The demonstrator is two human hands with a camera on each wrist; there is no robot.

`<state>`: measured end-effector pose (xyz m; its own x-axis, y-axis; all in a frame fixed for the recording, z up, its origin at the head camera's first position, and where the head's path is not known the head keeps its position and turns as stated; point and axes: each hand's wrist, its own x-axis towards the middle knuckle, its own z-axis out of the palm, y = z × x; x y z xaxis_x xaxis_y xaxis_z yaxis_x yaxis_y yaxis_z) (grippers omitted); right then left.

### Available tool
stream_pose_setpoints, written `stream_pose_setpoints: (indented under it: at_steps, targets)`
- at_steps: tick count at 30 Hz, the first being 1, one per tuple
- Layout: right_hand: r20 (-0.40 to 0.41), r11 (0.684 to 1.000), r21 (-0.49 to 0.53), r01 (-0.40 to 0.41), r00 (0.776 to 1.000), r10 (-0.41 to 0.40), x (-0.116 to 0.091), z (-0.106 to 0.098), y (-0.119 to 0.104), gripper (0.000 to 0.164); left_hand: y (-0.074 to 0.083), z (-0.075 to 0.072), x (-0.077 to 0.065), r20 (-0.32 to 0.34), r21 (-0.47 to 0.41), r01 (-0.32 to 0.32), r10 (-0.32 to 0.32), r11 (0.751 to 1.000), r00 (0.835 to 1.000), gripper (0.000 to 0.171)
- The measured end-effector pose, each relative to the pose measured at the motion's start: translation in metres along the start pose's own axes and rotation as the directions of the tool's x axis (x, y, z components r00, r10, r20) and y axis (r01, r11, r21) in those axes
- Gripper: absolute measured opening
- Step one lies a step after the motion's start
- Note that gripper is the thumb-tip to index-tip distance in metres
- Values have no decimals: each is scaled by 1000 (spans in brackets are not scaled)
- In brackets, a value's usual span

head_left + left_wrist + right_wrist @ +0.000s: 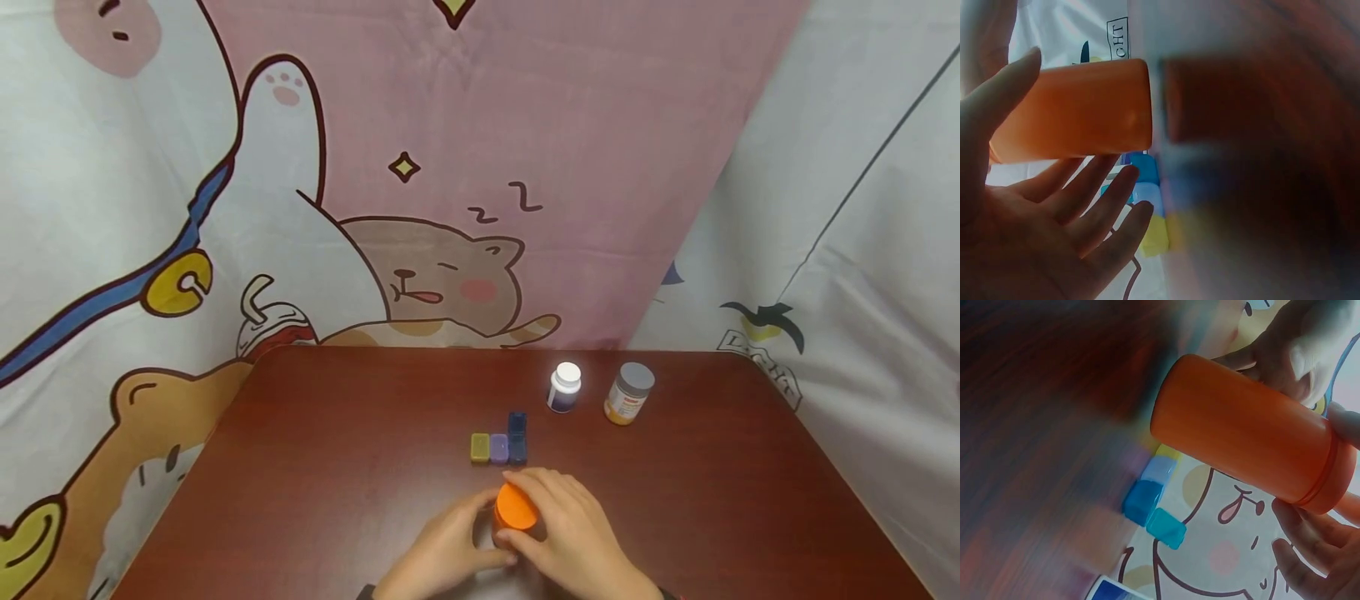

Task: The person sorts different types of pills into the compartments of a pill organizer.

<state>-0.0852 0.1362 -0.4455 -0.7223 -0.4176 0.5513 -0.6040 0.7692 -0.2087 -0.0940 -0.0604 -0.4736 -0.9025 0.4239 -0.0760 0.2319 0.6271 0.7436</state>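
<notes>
Left hand (448,540) spreads around orange bottle (1241,431); right hand (567,523) grips its cap (516,507); grey-lidded jar (628,393): head view only.

Your table (337,458): dark red-brown, glossy. On it you have a small three-cell pill case (498,448), yellow, purple, blue left to right, blue lid (517,423) open. Farther back, to your right: white bottle (565,388), dark label; grey-lidded jar (628,395) near it, rightmost.

The left hand (1054,225) is curving around an orange bottle (1091,112). Behind the hand, a blue and yellow pill box (1149,192) is showing, and the table (1285,219) is dimly reflecting both.
</notes>
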Motion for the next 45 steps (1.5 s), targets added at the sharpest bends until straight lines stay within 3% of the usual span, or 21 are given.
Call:
stream_pose_setpoints:
  at_steps: [8,13,17,22,29,36,45]
  targets:
    - [34,1000,11,-28,999,28,0,5,-4,67,4,5,1,-79,-10,-54,53,998,995,73]
    - [33,1000,6,-15,999,14,1,9,-8,68,5,7,0,-100,-31,-40,37,999,994,69]
    - [30,999,16,-51,998,50,-1,10,-7,72,5,8,0,-110,-61,-24,17,998,994,70]
    - [-2,992,101,-81,997,82,-1,10,-4,69,5,9,0,-120,-88,-20,10,996,993,70]
    - [-17,974,213,-76,996,82,0,12,-2,62,2,8,0,-130,-69,-36,27,997,991,69]
    - [-50,969,245,-30,998,44,0,15,-1,62,0,6,0,-141,-23,-65,61,998,988,66]
    - [-68,954,300,13,998,8,1,17,5,60,1,5,0,-138,8,-56,57,998,989,64]
